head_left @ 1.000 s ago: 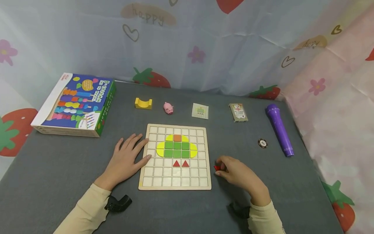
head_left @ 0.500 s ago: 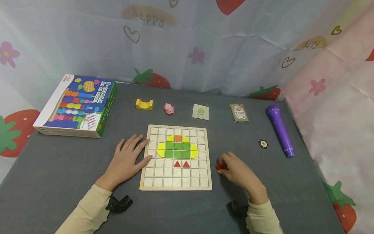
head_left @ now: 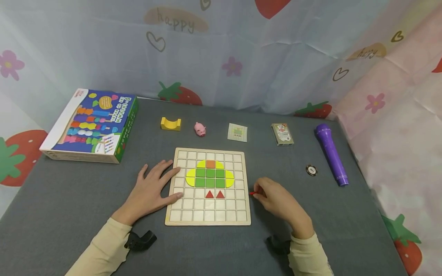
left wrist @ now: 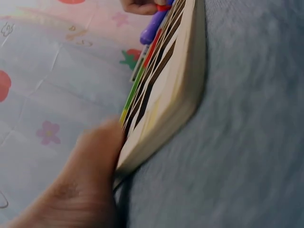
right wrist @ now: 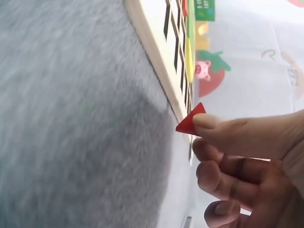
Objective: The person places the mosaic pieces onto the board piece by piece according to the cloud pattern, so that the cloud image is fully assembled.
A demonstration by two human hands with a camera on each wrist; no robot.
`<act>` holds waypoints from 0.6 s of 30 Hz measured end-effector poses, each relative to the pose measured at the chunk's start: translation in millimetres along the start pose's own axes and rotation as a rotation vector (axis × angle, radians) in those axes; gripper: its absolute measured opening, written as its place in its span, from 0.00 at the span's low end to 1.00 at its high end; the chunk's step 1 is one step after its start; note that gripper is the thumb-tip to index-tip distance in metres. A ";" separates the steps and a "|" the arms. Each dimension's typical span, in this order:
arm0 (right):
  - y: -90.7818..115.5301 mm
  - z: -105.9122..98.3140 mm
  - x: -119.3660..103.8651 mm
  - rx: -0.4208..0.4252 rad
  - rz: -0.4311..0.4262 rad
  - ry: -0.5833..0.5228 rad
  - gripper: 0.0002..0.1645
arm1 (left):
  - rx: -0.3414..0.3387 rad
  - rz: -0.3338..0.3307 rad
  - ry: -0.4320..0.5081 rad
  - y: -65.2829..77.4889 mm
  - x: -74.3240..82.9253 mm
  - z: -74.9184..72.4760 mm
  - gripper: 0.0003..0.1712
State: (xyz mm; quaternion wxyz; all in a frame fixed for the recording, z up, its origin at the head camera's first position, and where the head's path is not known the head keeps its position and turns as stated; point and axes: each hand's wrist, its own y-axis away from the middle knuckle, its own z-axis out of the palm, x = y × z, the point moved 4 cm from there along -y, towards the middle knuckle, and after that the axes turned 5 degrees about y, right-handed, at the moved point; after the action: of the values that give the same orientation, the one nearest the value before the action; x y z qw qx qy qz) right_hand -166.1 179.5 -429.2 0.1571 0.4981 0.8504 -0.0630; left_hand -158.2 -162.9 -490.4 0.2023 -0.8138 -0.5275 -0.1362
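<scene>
A wooden grid board (head_left: pixel 208 218) lies flat on the table. Green squares (head_left: pixel 210 178) form a block on it, with yellow rounded pieces (head_left: pixel 190 178) around them and an orange square (head_left: pixel 210 164) at the top. Below them sit two red triangles (head_left: pixel 209 194). My left hand (head_left: pixel 148 191) rests with spread fingers on the board's left edge. Just off the right edge, my right hand (head_left: pixel 277 201) pinches a red triangular tile (right wrist: pixel 191 120) between thumb and finger; its shape shows well in the right wrist view.
Behind the board are a yellow curved block (head_left: pixel 170 124), a pink pig figure (head_left: pixel 199 129), a pattern card (head_left: pixel 237 132) and a card box (head_left: pixel 282 134). A round chip (head_left: pixel 311 170) and a purple microphone-shaped toy (head_left: pixel 331 155) lie right. A game box (head_left: pixel 91 124) lies back left.
My right hand has moved slightly left with the red triangular tile, which now shows edge-on beside the board. The left hand's fingers have slid a little farther onto the board.
</scene>
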 end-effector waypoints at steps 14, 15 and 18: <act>-18.1 6.5 -27.3 0.144 -0.192 0.018 0.12 | 0.001 0.075 0.030 2.4 1.8 -2.8 0.52; -18.7 6.0 -29.2 0.152 -0.199 0.016 0.12 | 0.007 0.072 0.037 2.5 2.7 -2.8 0.52; -20.9 5.0 -36.0 0.147 -0.213 0.014 0.12 | 0.017 0.059 0.056 2.8 5.7 -1.9 0.51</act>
State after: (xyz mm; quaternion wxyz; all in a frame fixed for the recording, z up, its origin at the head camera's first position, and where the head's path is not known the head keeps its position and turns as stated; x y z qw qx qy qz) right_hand -166.8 138.0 -423.1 0.1067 0.4154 0.8927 -0.1383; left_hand -153.3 -160.2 -486.8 0.2279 -0.8232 -0.4985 -0.1481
